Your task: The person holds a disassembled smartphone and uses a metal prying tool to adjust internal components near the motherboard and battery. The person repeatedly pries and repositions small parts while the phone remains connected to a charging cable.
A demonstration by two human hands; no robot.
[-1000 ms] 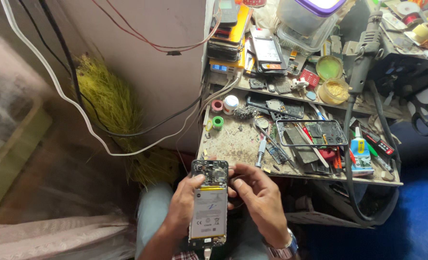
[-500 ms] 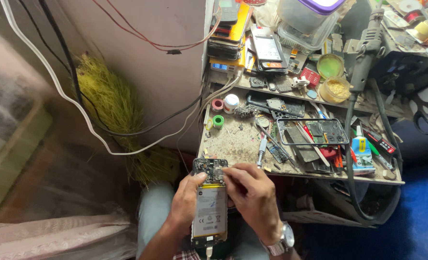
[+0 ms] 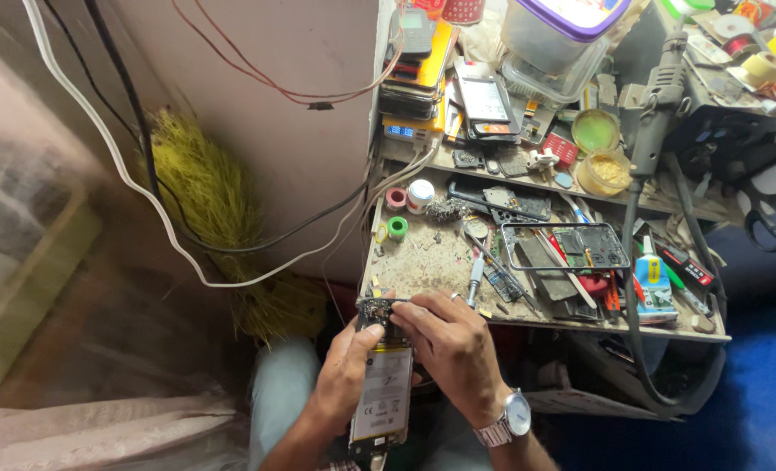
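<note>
Hands meet low in the middle of the view, over the person's lap, and one open phone [image 3: 382, 392] sits between them with its back cover off. The left hand [image 3: 346, 377] wraps around the phone's left side and holds it tight, with the thumb lying on the upper edge. The right hand [image 3: 454, 349] comes in from the right and its fingertips [image 3: 403, 310] pinch down on the dark circuit part at the top of the phone, so both hands are closed on this one phone. A pale battery fills the middle of it. One silver watch [image 3: 516, 413] is on the right wrist. Just above the hands is a messy work table [image 3: 423, 262]. On it lie one empty phone frame [image 3: 565, 247], one small glue bottle [image 3: 654, 281] with a blue label, and three little tape rolls: one pink [image 3: 396, 198], one white [image 3: 420, 194], one green [image 3: 396, 228]. Higher up, a stack of phones [image 3: 418, 65] stands on a shelf. Two cables, one white [image 3: 100, 131] and one black, hang down the wall beside a yellow broom [image 3: 205, 187].
</note>
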